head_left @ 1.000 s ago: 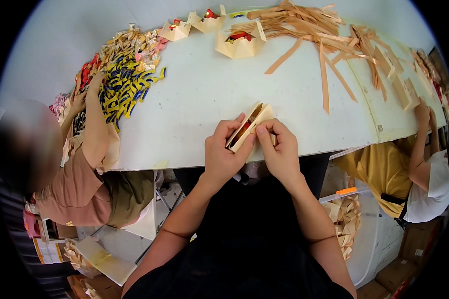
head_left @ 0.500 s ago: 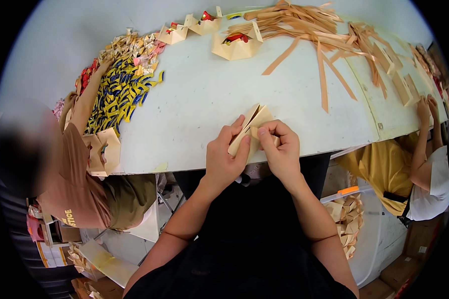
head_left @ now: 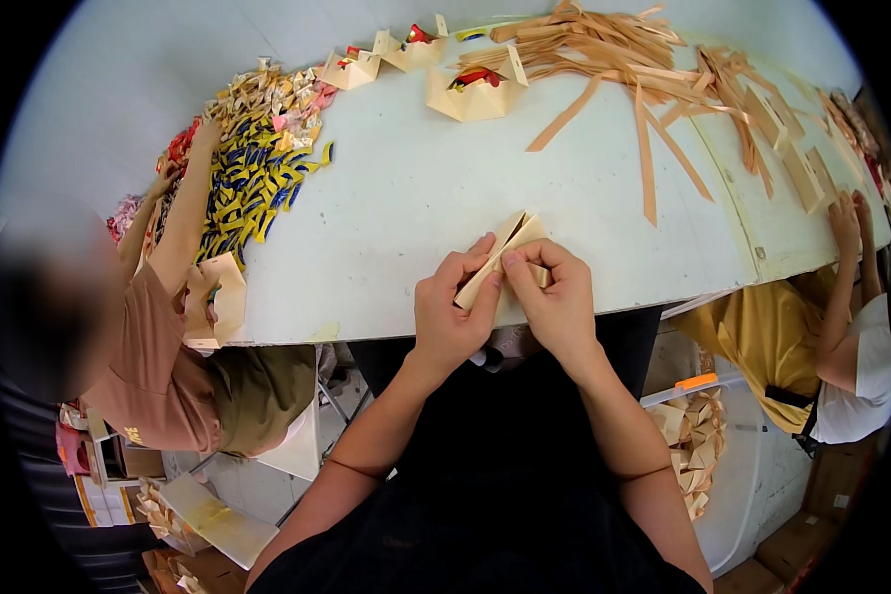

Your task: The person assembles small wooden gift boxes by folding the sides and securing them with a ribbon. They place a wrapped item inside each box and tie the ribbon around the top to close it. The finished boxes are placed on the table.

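Between my hands, just above the table's front edge, is a cream paper box [head_left: 521, 230] with a narrow slit along its top. My left hand [head_left: 453, 305] closes round its left side, thumb along the near end. On the right side my right hand [head_left: 554, 297] pinches the box's edge between thumb and curled fingers. Both thumbs press close to each other near the slit. The box's underside is hidden by my hands. Farther up the table stands an opened cream box [head_left: 477, 101] with red and dark wrapped pieces inside.
Tan ribbon strips [head_left: 604, 59] spread over the far table. At left, a co-worker's arm [head_left: 190, 188] reaches over yellow-and-blue wrapped sweets [head_left: 252, 178]. Another co-worker's hands [head_left: 845, 220] are at right near folded boxes [head_left: 802, 176]. A clear bin [head_left: 738, 475] of folded boxes stands below the table at right.
My right thumb has moved left and up onto the box's top edge, where a flap stood out before. The co-worker's arms at left have shifted slightly over the sweets.
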Demonstrator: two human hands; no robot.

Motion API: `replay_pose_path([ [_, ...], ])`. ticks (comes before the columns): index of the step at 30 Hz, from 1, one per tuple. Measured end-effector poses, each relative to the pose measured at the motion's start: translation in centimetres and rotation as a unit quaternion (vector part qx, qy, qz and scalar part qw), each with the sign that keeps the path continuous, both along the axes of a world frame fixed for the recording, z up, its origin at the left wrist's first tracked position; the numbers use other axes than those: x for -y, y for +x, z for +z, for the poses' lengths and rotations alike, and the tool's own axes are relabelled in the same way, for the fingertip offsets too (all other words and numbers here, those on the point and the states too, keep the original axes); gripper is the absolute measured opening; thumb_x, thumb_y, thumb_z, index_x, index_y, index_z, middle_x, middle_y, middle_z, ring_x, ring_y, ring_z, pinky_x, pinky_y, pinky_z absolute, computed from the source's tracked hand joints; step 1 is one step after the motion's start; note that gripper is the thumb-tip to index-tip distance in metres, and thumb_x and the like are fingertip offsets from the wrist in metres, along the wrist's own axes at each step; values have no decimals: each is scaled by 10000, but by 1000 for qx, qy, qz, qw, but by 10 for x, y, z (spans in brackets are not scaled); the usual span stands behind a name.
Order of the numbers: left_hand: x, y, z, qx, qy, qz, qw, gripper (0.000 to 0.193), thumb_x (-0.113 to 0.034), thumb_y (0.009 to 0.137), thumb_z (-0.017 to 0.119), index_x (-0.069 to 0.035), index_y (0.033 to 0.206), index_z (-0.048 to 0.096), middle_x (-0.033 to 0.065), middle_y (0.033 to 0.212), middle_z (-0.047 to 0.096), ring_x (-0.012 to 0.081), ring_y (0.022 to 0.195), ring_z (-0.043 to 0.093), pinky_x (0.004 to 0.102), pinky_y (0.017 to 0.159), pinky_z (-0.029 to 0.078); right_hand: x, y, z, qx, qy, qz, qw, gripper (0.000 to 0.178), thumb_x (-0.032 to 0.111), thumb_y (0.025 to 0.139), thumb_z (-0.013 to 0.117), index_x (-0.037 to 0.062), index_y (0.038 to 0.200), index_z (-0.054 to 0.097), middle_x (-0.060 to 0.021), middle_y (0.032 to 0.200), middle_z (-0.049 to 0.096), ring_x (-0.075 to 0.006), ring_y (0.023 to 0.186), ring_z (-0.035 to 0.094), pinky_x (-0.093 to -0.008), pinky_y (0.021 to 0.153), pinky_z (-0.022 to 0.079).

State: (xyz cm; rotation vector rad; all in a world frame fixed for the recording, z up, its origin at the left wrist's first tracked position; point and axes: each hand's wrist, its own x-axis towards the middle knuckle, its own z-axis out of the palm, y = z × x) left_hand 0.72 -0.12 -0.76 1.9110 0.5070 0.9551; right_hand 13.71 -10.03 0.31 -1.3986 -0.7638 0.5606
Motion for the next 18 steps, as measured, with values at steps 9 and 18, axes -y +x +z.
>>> replay_pose_path([
  [9,-25,0,15,21,-89,-58,994,122,-69,1006,761,24,1063,816,138,1128,803,163,975,729,310,866,570,5,6,-3,0,3,21,1000,226,206,1061,735,-18,1034,751,-34,830,702,-76,735,598,-267,653,511],
  [18,-9,7,21,-9,-95,41,995,143,-132,1101,624,-3,1045,646,89,953,727,155,889,731,313,760,597,0,3,29,119,-140,-32,982,458,403,1005,781,41,806,583,-36,641,589,-143,615,564,-320,586,458],
])
